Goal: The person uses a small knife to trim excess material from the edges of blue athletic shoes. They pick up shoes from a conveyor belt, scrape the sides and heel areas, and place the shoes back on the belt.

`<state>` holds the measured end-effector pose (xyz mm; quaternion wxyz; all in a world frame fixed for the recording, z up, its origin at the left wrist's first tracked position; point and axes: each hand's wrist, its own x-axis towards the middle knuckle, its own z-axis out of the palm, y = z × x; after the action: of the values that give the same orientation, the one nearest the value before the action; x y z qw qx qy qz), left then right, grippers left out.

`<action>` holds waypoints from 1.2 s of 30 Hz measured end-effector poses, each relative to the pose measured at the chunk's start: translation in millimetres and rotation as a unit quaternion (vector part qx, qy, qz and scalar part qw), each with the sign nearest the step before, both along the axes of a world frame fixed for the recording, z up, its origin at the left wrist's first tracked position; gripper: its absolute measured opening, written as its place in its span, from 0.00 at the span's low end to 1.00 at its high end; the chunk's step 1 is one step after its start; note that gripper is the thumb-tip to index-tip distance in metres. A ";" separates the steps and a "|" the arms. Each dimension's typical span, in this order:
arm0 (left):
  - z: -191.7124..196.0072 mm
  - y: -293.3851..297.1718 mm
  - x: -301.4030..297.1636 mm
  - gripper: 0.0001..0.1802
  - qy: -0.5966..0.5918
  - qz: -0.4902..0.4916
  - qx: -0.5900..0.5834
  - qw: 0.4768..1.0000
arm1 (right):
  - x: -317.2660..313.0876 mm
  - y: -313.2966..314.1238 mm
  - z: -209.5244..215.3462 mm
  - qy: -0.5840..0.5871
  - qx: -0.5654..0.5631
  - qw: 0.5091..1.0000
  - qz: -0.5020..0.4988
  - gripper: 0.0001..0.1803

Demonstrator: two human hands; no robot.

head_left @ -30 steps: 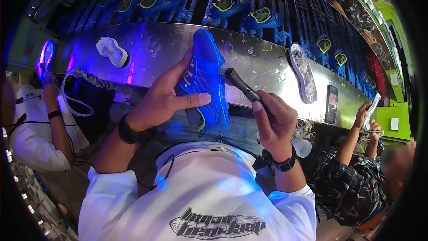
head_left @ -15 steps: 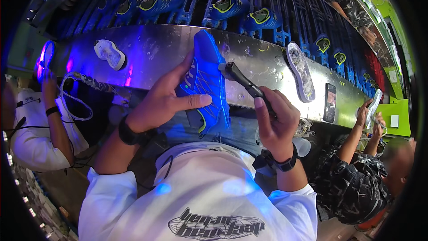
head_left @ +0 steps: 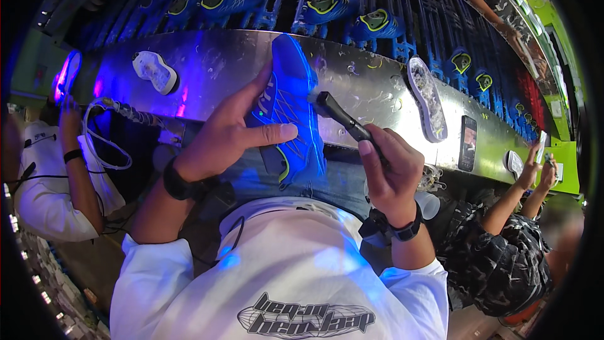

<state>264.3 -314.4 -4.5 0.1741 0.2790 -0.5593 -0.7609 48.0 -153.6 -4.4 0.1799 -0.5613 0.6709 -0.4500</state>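
A blue shoe upper (head_left: 290, 75) with pale crossing lines and a yellow-green collar edge is held up over my lap at the bench edge, toe pointing away. My left hand (head_left: 229, 135) wraps its left side, thumb pressed across the lacing area. In my right hand (head_left: 393, 167) is a black-handled brush (head_left: 343, 115), gripped between thumb and fingers. Its pale bristles are close to the right edge of the upper; whether they touch it I cannot tell.
On the metal bench (head_left: 220, 63) lie a white sole (head_left: 154, 73), a longer white sole (head_left: 427, 99) and a phone (head_left: 467, 143). Beyond it, a rack conveyor (head_left: 277, 0) carries several blue shoes (head_left: 375, 24). People work on both sides; a small sole (head_left: 514, 163) lies near the right one.
The brush tip has shifted slightly nearer to me along the upper's edge. Shoes on the conveyor have moved a little rightward. The right co-worker's hands have moved up, and a sole shows on the bench there.
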 end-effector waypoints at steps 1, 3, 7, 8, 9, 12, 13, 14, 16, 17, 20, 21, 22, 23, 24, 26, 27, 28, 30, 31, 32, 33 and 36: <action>-0.5 0.0 0.5 0.49 0.004 0.008 -0.004 1.000 | 0.6 0.5 -0.3 -0.009 0.000 1.000 0.003 0.10; -0.1 -1.8 1.4 0.49 0.005 0.006 0.018 1.000 | 1.3 1.2 0.4 -0.008 0.001 1.000 0.010 0.10; -1.8 -8.3 5.2 0.53 0.017 0.003 0.062 0.998 | -0.1 5.9 2.3 -0.014 0.012 0.999 0.032 0.10; -0.7 -8.3 5.3 0.52 0.021 0.004 0.067 0.998 | -1.4 6.6 2.6 -0.014 0.012 0.999 0.035 0.10; 1.2 -8.2 5.1 0.52 0.024 0.005 0.072 0.997 | -2.7 7.4 2.3 -0.015 0.012 0.999 0.038 0.10; 1.2 -10.1 6.2 0.51 0.020 0.000 0.061 0.998 | 0.1 -0.1 6.3 0.001 0.016 1.000 0.017 0.10; 0.7 -10.6 5.9 0.51 0.017 -0.005 0.055 0.998 | 1.8 -4.3 8.8 0.009 0.019 1.000 0.005 0.10; 0.2 -10.0 5.3 0.50 0.019 -0.004 0.047 0.999 | 3.8 -7.2 10.3 0.014 0.016 1.000 -0.004 0.10; -1.3 -8.6 6.4 0.49 0.021 0.001 0.029 0.999 | 7.9 -12.2 10.8 0.022 0.011 1.000 -0.017 0.10; -0.3 -9.3 6.4 0.48 0.022 0.001 0.044 0.999 | 7.9 -11.7 10.2 0.016 0.009 1.000 -0.012 0.10; 2.6 -14.0 8.0 0.45 0.022 0.003 0.076 0.997 | 5.0 -10.3 8.6 -0.001 0.014 1.000 0.010 0.10; 1.5 -15.1 8.6 0.44 0.023 0.005 0.078 0.997 | 2.5 -8.6 9.5 -0.004 0.023 0.999 0.021 0.10; 0.8 -16.1 9.0 0.44 0.024 0.007 0.081 0.996 | 0.5 -7.3 10.1 -0.007 0.032 0.999 0.032 0.10; 2.1 -17.3 9.4 0.44 0.018 0.009 0.089 0.996 | -0.5 -6.4 9.1 -0.015 0.031 0.999 0.035 0.10; 4.6 -18.4 9.6 0.45 0.011 0.011 0.097 0.995 | -1.5 -5.3 7.0 -0.024 0.030 0.999 0.038 0.10; 5.3 -19.3 9.0 0.46 0.010 0.014 0.104 0.994 | -4.5 -3.2 5.0 -0.034 0.032 0.998 0.042 0.11; 4.3 -19.5 8.5 0.46 0.015 0.014 0.103 0.995 | -5.9 -2.1 4.7 -0.036 0.036 0.998 0.042 0.11; 3.4 -19.8 8.4 0.45 0.021 0.014 0.101 0.995 | -6.4 -1.5 4.6 -0.037 0.040 0.998 0.042 0.11; 2.2 -20.8 8.5 0.45 0.019 0.013 0.106 0.994 | -5.4 -5.2 7.4 -0.031 0.044 0.998 0.036 0.11; 1.5 -21.2 8.2 0.45 0.019 0.012 0.108 0.994 | -4.6 -6.6 8.3 -0.028 0.046 0.998 0.033 0.11; 0.7 -21.3 7.8 0.45 0.021 0.011 0.111 0.994 | -3.0 -6.9 8.1 -0.030 0.045 0.998 0.025 0.11; 0.1 -21.5 7.7 0.46 0.023 0.011 0.113 0.993 | -1.4 -8.0 7.6 -0.032 0.044 0.998 0.018 0.11; -2.7 -22.2 8.1 0.42 0.029 0.020 0.100 0.994 | -0.8 -10.1 6.9 -0.038 0.046 0.998 0.018 0.10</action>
<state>272.4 -336.7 -7.2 0.1768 0.2835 -0.4697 -0.8171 47.3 -163.8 2.5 0.2389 -0.5468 0.6737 -0.4359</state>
